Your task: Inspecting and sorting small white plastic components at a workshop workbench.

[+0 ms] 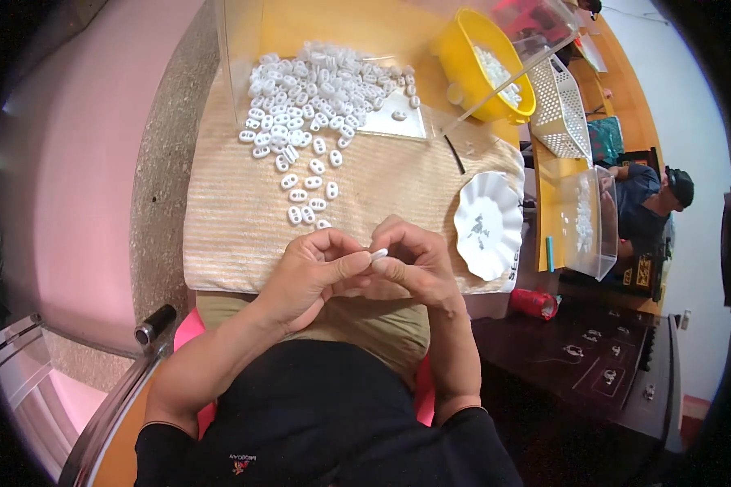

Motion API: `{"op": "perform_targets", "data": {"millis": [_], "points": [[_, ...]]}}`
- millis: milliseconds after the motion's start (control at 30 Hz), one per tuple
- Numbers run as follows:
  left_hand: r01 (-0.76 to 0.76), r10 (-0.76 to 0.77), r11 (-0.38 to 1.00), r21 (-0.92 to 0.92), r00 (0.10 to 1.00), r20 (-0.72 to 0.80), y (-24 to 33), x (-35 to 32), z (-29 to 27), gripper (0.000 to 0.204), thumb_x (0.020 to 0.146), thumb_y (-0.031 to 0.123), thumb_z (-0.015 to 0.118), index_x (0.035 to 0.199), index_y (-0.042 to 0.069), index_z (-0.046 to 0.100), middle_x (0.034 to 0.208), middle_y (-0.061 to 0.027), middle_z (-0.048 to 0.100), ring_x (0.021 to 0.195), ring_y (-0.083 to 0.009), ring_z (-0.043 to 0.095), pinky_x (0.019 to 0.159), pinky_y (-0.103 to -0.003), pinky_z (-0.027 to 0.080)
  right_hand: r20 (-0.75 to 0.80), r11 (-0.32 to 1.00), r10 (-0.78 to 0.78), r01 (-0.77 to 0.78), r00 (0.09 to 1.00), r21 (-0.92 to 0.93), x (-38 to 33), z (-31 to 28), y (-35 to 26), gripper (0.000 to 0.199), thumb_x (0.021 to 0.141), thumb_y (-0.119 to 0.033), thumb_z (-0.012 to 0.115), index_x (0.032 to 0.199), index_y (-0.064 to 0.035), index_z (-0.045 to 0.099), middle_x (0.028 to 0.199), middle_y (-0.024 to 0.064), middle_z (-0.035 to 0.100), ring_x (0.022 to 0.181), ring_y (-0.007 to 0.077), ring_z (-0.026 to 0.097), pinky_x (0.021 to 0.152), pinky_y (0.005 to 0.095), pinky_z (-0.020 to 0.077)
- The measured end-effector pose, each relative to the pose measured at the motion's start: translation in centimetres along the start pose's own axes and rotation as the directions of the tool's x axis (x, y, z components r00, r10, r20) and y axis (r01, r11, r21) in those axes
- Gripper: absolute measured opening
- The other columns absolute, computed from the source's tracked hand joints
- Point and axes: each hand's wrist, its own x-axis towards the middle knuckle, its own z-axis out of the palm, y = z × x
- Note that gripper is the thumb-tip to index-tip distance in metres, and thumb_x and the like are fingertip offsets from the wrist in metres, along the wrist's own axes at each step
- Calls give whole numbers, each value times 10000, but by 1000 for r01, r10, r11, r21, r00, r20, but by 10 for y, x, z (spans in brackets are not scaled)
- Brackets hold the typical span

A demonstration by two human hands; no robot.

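Observation:
Near the cloth's front edge, my left hand and my right hand meet, thumbs and forefingers pinching one small white plastic piece between them. Fingers hide most of that piece. Beyond my hands, several loose white oval two-hole pieces lie on the striped tan cloth. They trail back to a large heap of the same ovals. To the right of my right hand, a white scalloped plate holds small grey bits.
A thin black stick lies behind the plate. A yellow tub with white pieces stands at the back right, beside a white perforated basket. Clear panels rise around the heap. Another person sits far right near a clear bin.

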Motion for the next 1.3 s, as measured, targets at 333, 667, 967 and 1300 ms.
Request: {"op": "perform_targets", "data": {"millis": [333,667,967,1300], "points": [[-41,42,998,42,999,-23,-6,3,0,93,866,45,649,940,13,603,1028,-131,638,818,-132,637,744,-273,565,-665,901,-378,90,644,-425,43,-108,-72,219,878,-159,661,981,34,651,743,23,621,605,85,579,576,229,516],[-55,59,995,85,997,-41,-7,2,-2,100,860,52,659,945,28,611,1014,-110,647,789,-119,635,724,-255,556,-573,773,-503,40,647,-634,85,-123,-63,260,869,-106,655,1077,48,627,827,58,647,656,87,590,580,208,479],[-35,42,989,146,998,-44,-9,1,-4,120,860,88,672,960,48,621,999,-81,653,757,-97,629,663,-218,519,-34,198,-482,72,875,-977,132,-82,-12,161,846,-62,567,990,-35,635,902,171,645,865,347,616,761,415,484],[-34,42,990,137,998,-53,-9,0,-3,102,857,101,678,937,59,631,970,-61,657,711,-82,625,588,-181,462,-189,-123,-160,-209,969,-970,189,-82,-21,344,791,-97,554,1130,-86,609,1010,178,652,961,371,605,828,447,471]]}}
